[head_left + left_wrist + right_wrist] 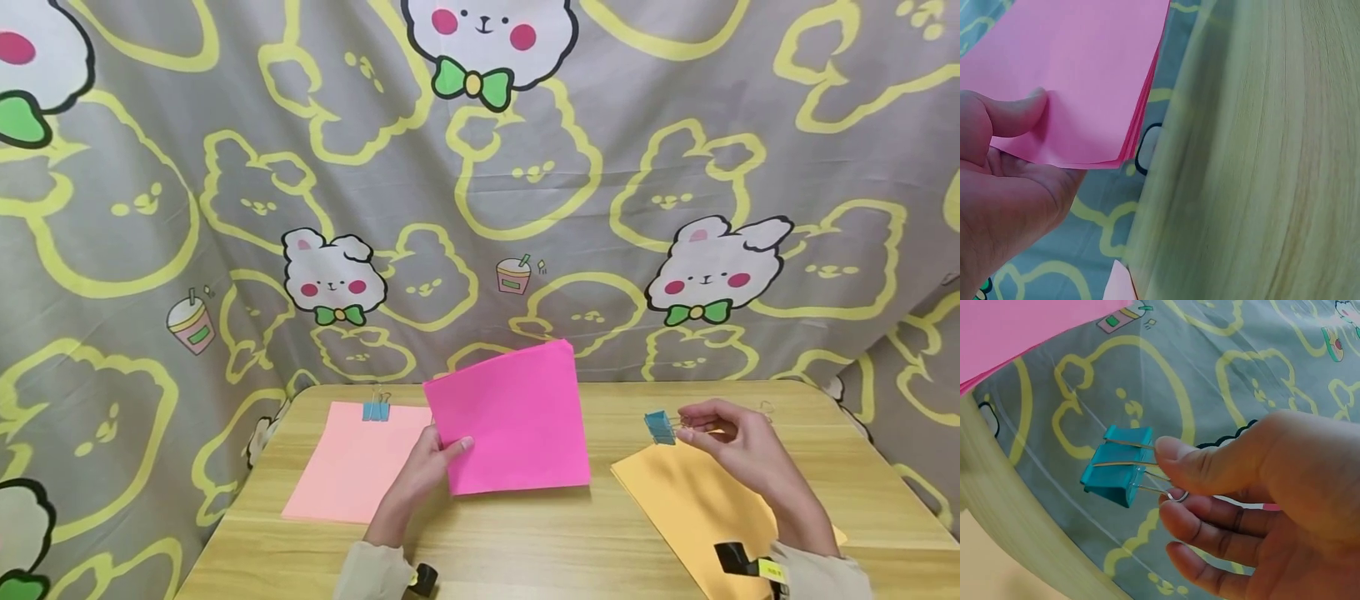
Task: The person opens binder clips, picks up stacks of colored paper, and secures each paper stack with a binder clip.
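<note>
Above the counter (517, 554): magenta paper sheets (517, 421), smooth, tilted, edges slightly fanned.
Left grip (433, 460): closed, thumb on top, pinching the sheets' left side.
Right grip (738, 442): closed, pinching a binder clip (660, 427) by its handles.
Binder clip: teal, silvery handles, near the yellow-orange paper (697, 500).

A pale wood-grain table (525, 542) spreads around six o'clock. Behind it hangs a grey cloth (480, 200), spanning nine through twelve to three, printed with yellow outlines (529, 232), a bow-tied white face (483, 50) at twelve and a drink cup (192, 325) at nine.
</note>
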`<action>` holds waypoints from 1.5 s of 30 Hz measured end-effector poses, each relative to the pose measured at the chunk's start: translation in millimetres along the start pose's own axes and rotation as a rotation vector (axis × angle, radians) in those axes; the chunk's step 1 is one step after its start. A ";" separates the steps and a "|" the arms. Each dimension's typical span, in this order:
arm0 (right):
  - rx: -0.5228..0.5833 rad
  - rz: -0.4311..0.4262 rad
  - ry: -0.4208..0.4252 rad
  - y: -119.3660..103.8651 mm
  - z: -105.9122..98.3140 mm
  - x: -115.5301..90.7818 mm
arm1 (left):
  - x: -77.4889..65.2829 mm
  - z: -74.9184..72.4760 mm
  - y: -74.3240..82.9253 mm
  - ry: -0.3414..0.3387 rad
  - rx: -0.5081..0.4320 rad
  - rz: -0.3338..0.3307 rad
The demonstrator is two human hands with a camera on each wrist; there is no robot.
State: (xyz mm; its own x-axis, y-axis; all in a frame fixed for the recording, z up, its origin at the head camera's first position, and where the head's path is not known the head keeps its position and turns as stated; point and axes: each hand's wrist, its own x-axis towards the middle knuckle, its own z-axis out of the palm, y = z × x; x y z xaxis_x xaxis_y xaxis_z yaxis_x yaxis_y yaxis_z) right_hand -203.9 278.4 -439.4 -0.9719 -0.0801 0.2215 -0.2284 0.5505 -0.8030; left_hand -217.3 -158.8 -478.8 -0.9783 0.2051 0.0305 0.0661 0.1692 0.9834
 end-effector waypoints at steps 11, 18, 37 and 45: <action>0.178 0.003 0.031 -4.9 10.6 3.7 | -1.5 0.0 1.3 -0.024 -0.028 0.003; 0.344 -0.008 0.004 -3.5 17.4 6.9 | -0.8 0.7 2.8 -0.033 -0.024 -0.002; 0.520 -0.012 -0.064 -1.8 34.2 9.9 | -1.5 4.4 4.3 -0.062 -0.035 -0.006; 0.542 -0.029 -0.070 -3.0 40.7 11.7 | -2.5 4.5 3.9 -0.067 -0.030 0.001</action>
State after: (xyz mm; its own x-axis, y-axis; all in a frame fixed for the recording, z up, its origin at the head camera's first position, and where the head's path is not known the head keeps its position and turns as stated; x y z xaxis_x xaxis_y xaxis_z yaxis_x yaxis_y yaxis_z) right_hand -216.9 242.0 -456.9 -0.9619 -0.1545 0.2256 -0.2344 0.0414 -0.9713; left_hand -213.7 -154.4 -475.9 -0.9628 0.2695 0.0201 0.0599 0.1404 0.9883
